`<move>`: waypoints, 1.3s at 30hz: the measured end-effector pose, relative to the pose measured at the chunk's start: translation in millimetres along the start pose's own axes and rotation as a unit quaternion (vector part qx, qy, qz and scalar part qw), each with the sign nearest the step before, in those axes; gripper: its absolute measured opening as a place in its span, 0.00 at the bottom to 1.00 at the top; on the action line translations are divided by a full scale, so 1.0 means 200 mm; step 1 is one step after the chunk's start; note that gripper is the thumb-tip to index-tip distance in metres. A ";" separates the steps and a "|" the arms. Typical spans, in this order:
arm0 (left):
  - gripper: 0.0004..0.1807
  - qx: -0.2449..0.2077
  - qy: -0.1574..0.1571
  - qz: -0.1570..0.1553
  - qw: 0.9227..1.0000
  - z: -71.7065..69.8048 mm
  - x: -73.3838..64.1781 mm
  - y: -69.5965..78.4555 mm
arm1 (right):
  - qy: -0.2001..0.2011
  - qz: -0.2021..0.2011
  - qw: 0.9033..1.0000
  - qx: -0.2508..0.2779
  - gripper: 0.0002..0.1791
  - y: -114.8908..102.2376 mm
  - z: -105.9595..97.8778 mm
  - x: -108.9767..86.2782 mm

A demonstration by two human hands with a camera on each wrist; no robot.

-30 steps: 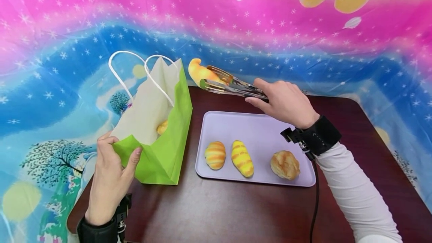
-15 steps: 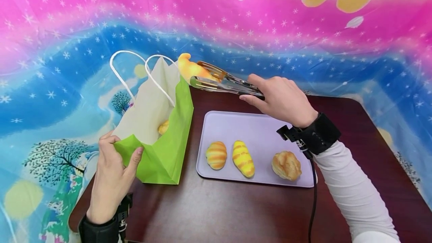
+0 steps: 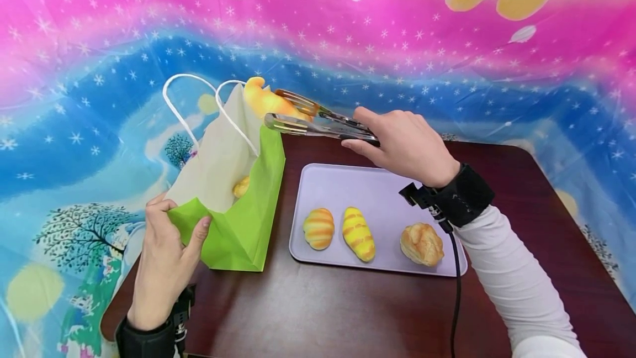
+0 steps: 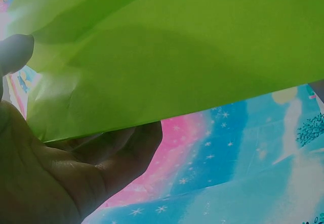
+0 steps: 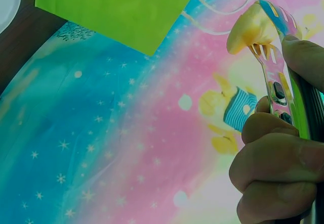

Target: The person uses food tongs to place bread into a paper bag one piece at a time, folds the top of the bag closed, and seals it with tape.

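Note:
My right hand (image 3: pixel 404 142) grips a pair of metal tongs (image 3: pixel 323 129), whose slotted ends pinch a curved yellow-orange bread roll (image 3: pixel 268 101). In the right wrist view the bread roll (image 5: pixel 253 27) shows between the tongs' ends, with my fingers curled round the handle. The roll overlaps the back right rim of a green paper bag (image 3: pixel 248 225) with white string handles. My left hand (image 3: pixel 166 258) pinches the bag's near rim, thumb outside and fingers within the fold. Inside the bag, part of a yellow bread piece (image 3: pixel 241 187) is visible; the rest is hidden.
A lilac tray (image 3: pixel 387 181) lies right of the bag on the dark wooden table (image 3: pixel 308 314). On it are a striped roll (image 3: pixel 318 228), a long yellow bread (image 3: pixel 358 234) and a round puff pastry (image 3: pixel 422 244). A black cable (image 3: pixel 456 291) hangs from the right wrist.
The right hand has moved left with the tongs and the bread roll, from beside the bag to over its back right rim. The left hand keeps its hold on the bag.

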State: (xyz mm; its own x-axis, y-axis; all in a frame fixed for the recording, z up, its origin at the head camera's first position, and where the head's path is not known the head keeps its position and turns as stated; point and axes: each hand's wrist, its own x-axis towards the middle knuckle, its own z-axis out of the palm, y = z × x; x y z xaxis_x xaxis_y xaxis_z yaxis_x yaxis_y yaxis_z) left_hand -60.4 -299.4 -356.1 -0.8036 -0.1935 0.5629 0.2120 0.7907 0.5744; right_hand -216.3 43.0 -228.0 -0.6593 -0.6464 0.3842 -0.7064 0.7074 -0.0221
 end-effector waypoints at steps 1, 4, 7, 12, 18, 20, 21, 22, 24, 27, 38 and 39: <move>0.26 -0.001 0.000 0.001 1.000 0.00 0.00 0.00 | -0.002 -0.001 1.000 0.000 0.20 -0.01 0.00 0.00; 0.26 -0.005 0.002 0.003 1.000 0.00 0.00 0.00 | -0.007 -0.004 1.000 0.004 0.21 -0.03 0.00 0.01; 0.26 -0.007 0.002 0.004 1.000 0.00 0.00 0.00 | -0.010 -0.006 1.000 0.007 0.22 -0.04 0.00 0.02; 0.26 -0.005 0.002 0.009 1.000 0.00 0.00 0.00 | -0.014 -0.009 1.000 0.010 0.22 -0.07 0.00 0.03; 0.26 -0.002 0.004 0.015 1.000 0.00 0.00 0.00 | -0.010 -0.023 1.000 0.016 0.21 -0.10 -0.01 0.05; 0.26 -0.002 0.003 0.014 1.000 0.00 0.00 0.00 | -0.010 -0.028 0.999 0.018 0.21 -0.11 0.00 0.06; 0.26 -0.001 0.003 0.013 1.000 0.00 0.00 0.00 | -0.010 -0.030 0.999 0.019 0.21 -0.11 0.00 0.06; 0.26 0.000 0.003 0.011 1.000 0.00 0.00 0.00 | -0.010 -0.033 0.999 0.019 0.21 -0.12 0.00 0.07; 0.26 0.002 0.002 0.008 1.000 0.00 0.00 0.00 | -0.011 -0.037 0.999 0.021 0.21 -0.13 0.00 0.08; 0.26 0.005 0.001 0.004 1.000 0.00 0.00 0.00 | -0.013 -0.044 0.999 0.026 0.21 -0.15 0.00 0.09; 0.26 -0.003 0.001 0.003 1.000 0.00 0.00 0.00 | -0.030 -0.059 0.997 0.027 0.21 -0.21 0.07 0.12; 0.26 -0.003 0.001 0.002 1.000 0.00 0.00 0.00 | -0.032 -0.059 0.997 0.028 0.21 -0.22 0.07 0.12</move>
State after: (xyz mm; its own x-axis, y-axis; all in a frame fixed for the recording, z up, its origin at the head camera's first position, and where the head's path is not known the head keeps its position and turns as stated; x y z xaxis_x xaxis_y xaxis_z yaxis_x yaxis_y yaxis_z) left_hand -61.1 -300.3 -356.2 -0.8020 -0.1912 0.5658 0.2189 0.7873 0.5763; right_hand -205.9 -7.7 -231.4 -0.5840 -0.7427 0.3277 -0.7925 0.6091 -0.0319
